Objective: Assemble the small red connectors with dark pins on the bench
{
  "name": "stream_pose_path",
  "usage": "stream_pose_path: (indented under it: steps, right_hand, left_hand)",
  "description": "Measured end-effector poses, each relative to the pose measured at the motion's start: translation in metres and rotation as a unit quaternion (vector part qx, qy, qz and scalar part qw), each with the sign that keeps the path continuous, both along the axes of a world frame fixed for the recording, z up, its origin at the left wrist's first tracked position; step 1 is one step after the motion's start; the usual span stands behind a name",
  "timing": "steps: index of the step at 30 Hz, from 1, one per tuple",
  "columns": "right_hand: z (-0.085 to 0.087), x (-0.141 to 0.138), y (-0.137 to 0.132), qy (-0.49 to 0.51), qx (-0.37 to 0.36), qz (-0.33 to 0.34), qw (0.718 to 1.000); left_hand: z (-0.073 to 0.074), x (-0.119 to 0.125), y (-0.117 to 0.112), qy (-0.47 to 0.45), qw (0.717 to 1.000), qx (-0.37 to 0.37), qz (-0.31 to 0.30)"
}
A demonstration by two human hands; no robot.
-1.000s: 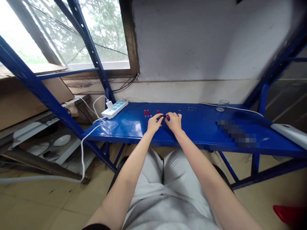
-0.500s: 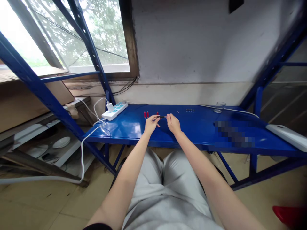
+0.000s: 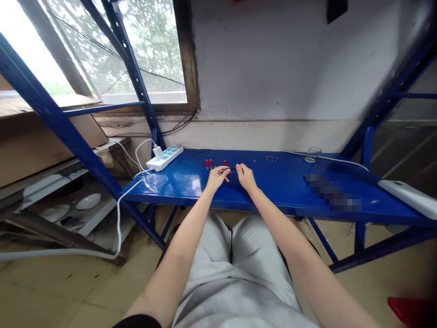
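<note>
Much of the upper right of the frame is being filled by a plain grey wall [image 3: 273, 59], while the upper left is being taken up by a window [image 3: 160, 50]. The middle of the frame is being crossed by a blue table [image 3: 273, 191]. At the centre, over this table, a slender dark object [image 3: 232, 169] is being held between two bare hands. Its left part is being pinched between the thumb and fingers of the left hand [image 3: 215, 177], which are being pressed nearly together. Its right end is being gripped by the bunched fingertips of the right hand [image 3: 246, 176]; whether a separate piece is being hidden inside them cannot be told. Just above the left hand, the third of three small red pieces [image 3: 210, 163] is being partly covered by the fingers. Right of centre, a row of tiny pieces [image 3: 271, 158] is being borne by the table, as is a clear glass [image 3: 312, 155] farther right. At centre left, a white power strip [image 3: 165, 158] is being supported by the table's corner.
</note>
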State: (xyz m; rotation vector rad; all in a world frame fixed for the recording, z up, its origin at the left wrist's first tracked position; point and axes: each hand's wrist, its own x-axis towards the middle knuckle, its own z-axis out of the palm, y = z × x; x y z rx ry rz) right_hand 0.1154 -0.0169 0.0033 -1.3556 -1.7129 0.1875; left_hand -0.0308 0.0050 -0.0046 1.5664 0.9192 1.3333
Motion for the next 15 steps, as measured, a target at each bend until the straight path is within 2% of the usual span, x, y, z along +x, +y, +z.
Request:
stream_pose_path:
  steps: [6, 15]
  right_hand:
    - [-0.0013, -0.0016, 0.0007, -0.001, 0.016, 0.007, 1.000]
    - [-0.0003, -0.0027, -0.0015, -0.020, 0.025, 0.004, 0.999]
  left_hand:
    - [-0.0011, 0.0001, 0.0012, 0.002, 1.000, 0.007, -0.016]
    - [0.0079, 0.0018, -0.0065, 0.023, 0.998, -0.048, -0.034]
